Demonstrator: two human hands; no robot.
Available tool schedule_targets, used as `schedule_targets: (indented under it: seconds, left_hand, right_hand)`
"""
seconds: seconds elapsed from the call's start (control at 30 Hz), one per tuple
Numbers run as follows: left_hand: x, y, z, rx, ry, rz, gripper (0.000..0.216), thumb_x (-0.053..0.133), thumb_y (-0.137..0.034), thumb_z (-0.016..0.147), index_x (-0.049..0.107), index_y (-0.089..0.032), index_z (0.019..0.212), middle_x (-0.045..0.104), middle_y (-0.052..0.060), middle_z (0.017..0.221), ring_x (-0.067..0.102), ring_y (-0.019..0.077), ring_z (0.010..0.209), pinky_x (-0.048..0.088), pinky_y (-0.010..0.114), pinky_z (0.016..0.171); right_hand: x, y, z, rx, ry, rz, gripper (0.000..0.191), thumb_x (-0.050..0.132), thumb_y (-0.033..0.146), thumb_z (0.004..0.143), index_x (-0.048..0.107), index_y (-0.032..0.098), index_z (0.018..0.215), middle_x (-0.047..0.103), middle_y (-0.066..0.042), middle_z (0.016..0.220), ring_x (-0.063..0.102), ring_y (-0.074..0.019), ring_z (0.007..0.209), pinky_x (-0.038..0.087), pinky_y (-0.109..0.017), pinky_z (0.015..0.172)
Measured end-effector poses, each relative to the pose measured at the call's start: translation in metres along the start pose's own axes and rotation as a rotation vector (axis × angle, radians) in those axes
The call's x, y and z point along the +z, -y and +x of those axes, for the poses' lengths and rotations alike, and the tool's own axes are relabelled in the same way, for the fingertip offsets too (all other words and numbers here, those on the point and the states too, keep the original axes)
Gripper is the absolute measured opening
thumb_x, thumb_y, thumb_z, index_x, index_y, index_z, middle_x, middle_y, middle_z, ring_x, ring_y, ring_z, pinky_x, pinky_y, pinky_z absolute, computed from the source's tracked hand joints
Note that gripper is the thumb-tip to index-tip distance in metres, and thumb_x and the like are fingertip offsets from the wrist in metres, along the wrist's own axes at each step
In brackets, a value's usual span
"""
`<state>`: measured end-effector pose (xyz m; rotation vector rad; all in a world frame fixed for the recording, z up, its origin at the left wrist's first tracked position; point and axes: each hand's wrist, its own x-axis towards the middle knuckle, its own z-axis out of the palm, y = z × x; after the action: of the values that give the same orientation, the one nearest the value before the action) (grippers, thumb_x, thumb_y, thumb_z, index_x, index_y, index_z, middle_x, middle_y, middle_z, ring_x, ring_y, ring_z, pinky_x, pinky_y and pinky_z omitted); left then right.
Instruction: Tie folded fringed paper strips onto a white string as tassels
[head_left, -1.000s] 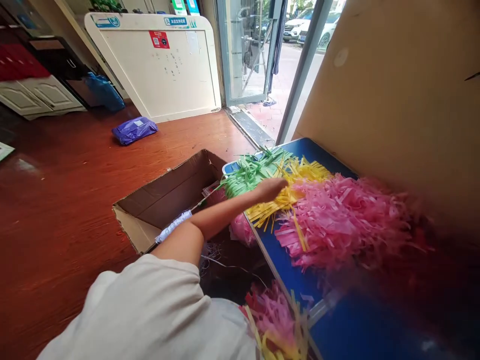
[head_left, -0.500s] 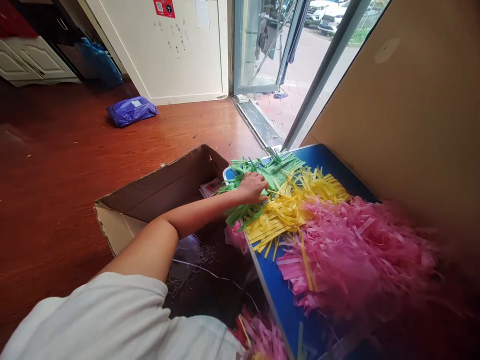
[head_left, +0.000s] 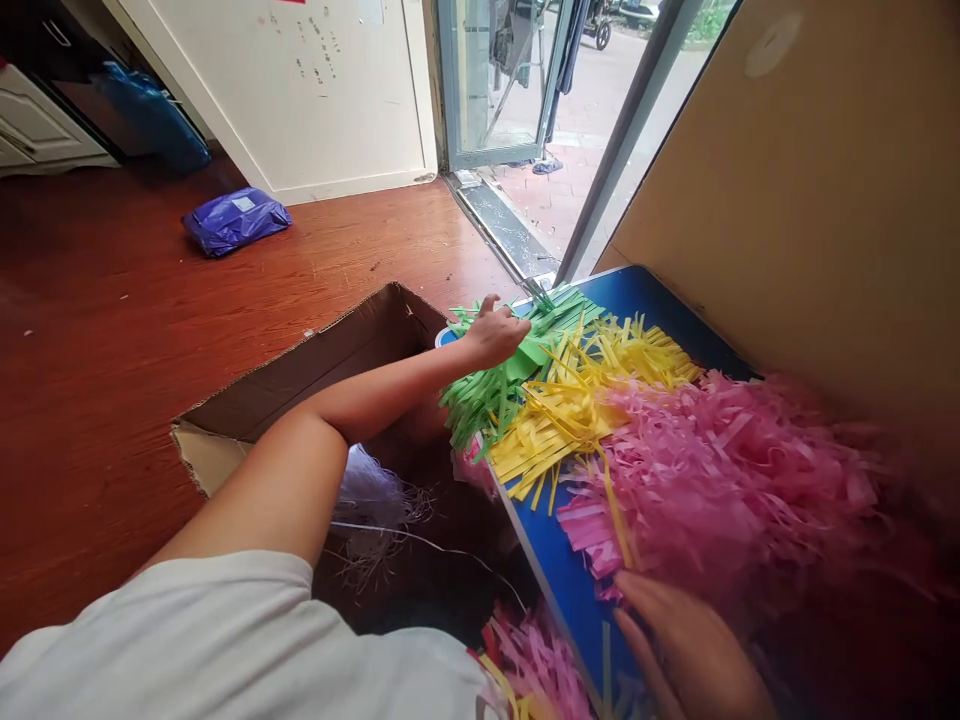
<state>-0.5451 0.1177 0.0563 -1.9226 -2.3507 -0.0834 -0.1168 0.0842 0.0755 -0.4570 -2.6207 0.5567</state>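
My left hand (head_left: 496,333) is just over a bundle of green paper fringe (head_left: 487,395), with one finger raised apart from the others and nothing visible in its grip. Beside the green lies a yellow fringe bundle (head_left: 559,420), with one long strip trailing down toward the viewer. A large heap of pink shredded strips (head_left: 720,470) covers the right side of the blue tabletop (head_left: 551,545). At the lower right, my right hand (head_left: 694,650) has its thumb and finger parted, fingertips close to the yellow strip's end and the pink edge; whether they touch is unclear.
A brown cardboard box (head_left: 300,385) stands left of the table, holding white stringy material (head_left: 375,490) and more pink strips (head_left: 536,660). A purple package (head_left: 236,220) lies on the wooden floor. Ahead is an open glass door (head_left: 499,90); a wall (head_left: 847,200) borders the right.
My right hand has come into view at the lower right. My left hand has lifted slightly off the green fringe, one finger now raised. The view has shifted a little.
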Motion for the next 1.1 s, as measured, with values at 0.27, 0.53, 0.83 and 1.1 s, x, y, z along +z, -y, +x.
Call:
schedule_targets:
  seconds: [0.27, 0.53, 0.83, 1.1]
  left_hand:
    - [-0.003, -0.012, 0.024, -0.141, 0.163, -0.029, 0.045, 0.056, -0.027, 0.090, 0.055, -0.011, 0.132, 0.068, 0.020, 0.117, 0.061, 0.0323, 0.109, 0.038, 0.043, 0.093]
    - [-0.037, 0.030, 0.049, 0.098, 0.460, -0.063, 0.033, 0.075, -0.042, 0.077, 0.076, -0.025, 0.105, 0.077, 0.000, 0.094, 0.065, 0.0148, 0.082, 0.041, 0.020, 0.072]
    - [-0.038, -0.006, 0.043, 0.111, 0.399, 0.049, 0.061, 0.079, -0.049, 0.067, 0.065, -0.027, 0.123, 0.069, 0.011, 0.118, 0.058, 0.0298, 0.111, 0.039, 0.042, 0.098]
    - [-0.050, -0.013, 0.042, -0.030, 0.257, 0.166, 0.014, 0.062, -0.022, 0.081, 0.074, -0.018, 0.088, 0.072, 0.015, 0.093, 0.055, 0.0334, 0.108, 0.022, 0.057, 0.108]
  right_hand:
    - [0.096, -0.026, 0.206, 0.100, 0.274, -0.186, 0.046, 0.044, 0.022, 0.096, 0.051, 0.010, 0.139, 0.054, -0.017, 0.142, 0.050, -0.0250, 0.131, 0.039, -0.037, 0.111]
    - [0.131, -0.043, 0.244, 0.147, 0.283, -0.262, 0.050, 0.050, 0.045, 0.096, 0.055, 0.015, 0.135, 0.045, -0.017, 0.149, 0.043, -0.0307, 0.134, 0.031, -0.046, 0.111]
    - [0.128, -0.030, 0.238, 0.160, 0.246, -0.294, 0.048, 0.041, 0.040, 0.099, 0.052, 0.014, 0.138, 0.053, -0.018, 0.140, 0.047, -0.0298, 0.126, 0.033, -0.043, 0.105]
    - [0.138, -0.032, 0.242, 0.137, 0.344, -0.274, 0.059, 0.036, 0.050, 0.100, 0.045, 0.014, 0.146, 0.041, -0.015, 0.155, 0.035, -0.0266, 0.143, 0.023, -0.043, 0.117]
